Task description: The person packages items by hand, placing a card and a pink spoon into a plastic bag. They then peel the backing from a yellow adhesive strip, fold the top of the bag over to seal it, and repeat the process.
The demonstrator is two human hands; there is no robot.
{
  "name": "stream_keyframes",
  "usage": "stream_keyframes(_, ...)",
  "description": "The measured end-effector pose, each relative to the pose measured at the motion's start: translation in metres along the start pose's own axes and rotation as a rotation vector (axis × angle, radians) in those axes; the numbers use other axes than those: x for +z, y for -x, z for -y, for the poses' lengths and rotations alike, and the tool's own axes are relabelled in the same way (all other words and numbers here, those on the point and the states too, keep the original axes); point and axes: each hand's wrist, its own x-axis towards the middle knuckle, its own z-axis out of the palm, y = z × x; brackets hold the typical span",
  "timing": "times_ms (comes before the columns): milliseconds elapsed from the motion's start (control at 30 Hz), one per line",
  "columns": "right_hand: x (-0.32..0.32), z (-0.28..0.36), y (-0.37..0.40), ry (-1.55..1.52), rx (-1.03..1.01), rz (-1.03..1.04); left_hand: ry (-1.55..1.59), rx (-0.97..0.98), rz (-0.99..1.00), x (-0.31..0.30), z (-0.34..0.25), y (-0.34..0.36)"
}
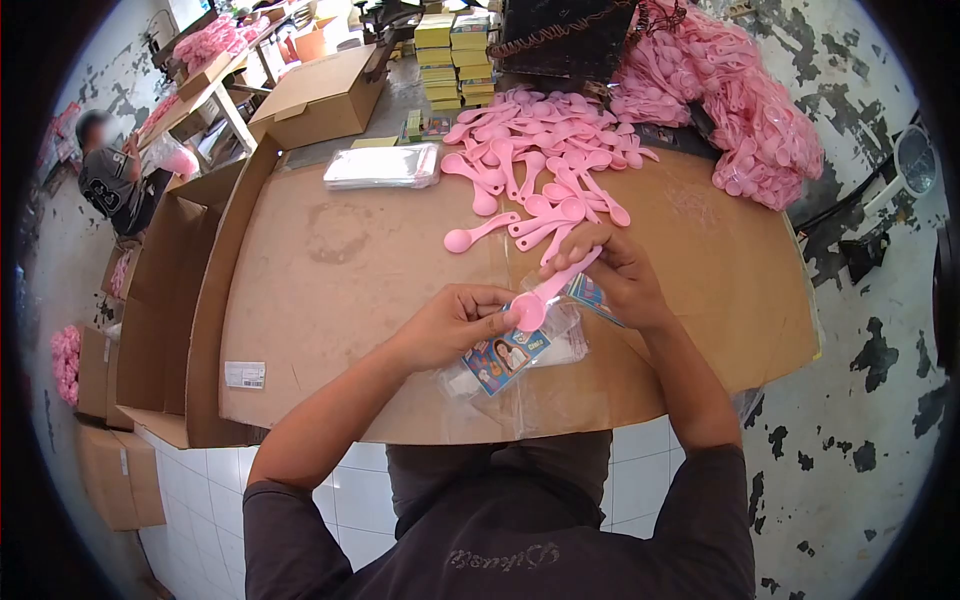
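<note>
A pink plastic measuring spoon (530,311) is held slantwise between my hands, bowl toward the left. My right hand (622,280) pinches its handle end. At the bowl's rim, my left hand (455,325) has thumb and fingers closed; whether they also grip clear plastic there cannot be made out. Just below the bowl lies a printed card (507,362) with a person's picture, among clear plastic bags (565,347). Another blue printed card (588,292) shows partly under my right hand. Beyond my hands spreads a heap of loose pink spoons (545,125).
A stack of clear plastic bags (382,167) lies on the cardboard-covered table (290,300). Large bags of pink spoons (755,130) stand back right. Card stacks (436,62) and a carton (320,95) are behind. An open box (175,300) borders the left; a person (112,175) sits farther off.
</note>
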Motion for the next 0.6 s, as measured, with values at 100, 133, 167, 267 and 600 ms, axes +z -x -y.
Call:
stream_keyframes(100,0.004,0.003,0.000,0.390,-0.025,0.113,0.011,0.012,0.012,0.003,-0.001,0.001)
stream_keyframes(133,0.007,0.005,-0.002,0.553,-0.043,0.156,0.014,0.016,0.009,0.005,-0.007,0.002)
stream_keyframes(167,0.014,0.007,-0.003,0.648,-0.090,0.174,0.018,0.019,0.006,0.006,-0.010,0.003)
stream_keyframes(267,0.047,0.023,-0.011,0.761,-0.126,0.187,0.040,0.076,0.005,0.001,0.001,0.001)
stream_keyframes(600,0.041,0.071,-0.030,0.664,-0.015,0.264,0.115,0.121,0.103,-0.001,-0.014,0.007)
